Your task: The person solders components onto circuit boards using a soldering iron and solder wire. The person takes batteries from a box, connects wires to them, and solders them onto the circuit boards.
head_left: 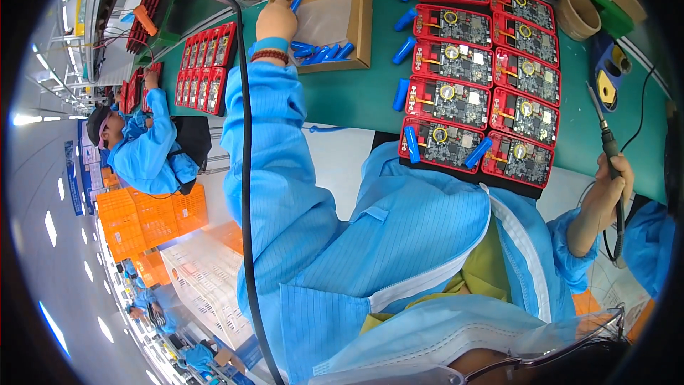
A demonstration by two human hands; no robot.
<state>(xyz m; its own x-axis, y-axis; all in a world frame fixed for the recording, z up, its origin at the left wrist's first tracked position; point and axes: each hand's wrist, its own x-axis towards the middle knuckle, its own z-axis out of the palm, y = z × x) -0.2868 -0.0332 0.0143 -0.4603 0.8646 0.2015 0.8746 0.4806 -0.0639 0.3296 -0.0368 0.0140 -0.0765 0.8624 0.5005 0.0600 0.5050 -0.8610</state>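
Observation:
My left hand [276, 23], a beaded bracelet at its wrist, reaches into a shallow cardboard box [362, 28]. Its fingers are closed on a blue cylindrical battery [296, 4]. Several more blue batteries [329, 53] lie loose at the box's near side. At the far right, my right hand [607, 189] grips a soldering iron [610, 144], its tip pointing away from me. Between my hands, two columns of red casings [449, 60] hold circuit boards with round yellow-rimmed parts. Blue batteries [404, 50] stand along the left column, and two [478, 152] rest on the nearest left casing.
A soldering iron stand [605, 82] with yellow sponge and a brown tape roll [578, 14] sit at the right. A black cable [246, 135] hangs across the view. More red casings [205, 68] lie left, near a co-worker [146, 146] in blue. Orange crates [149, 217] are stacked behind.

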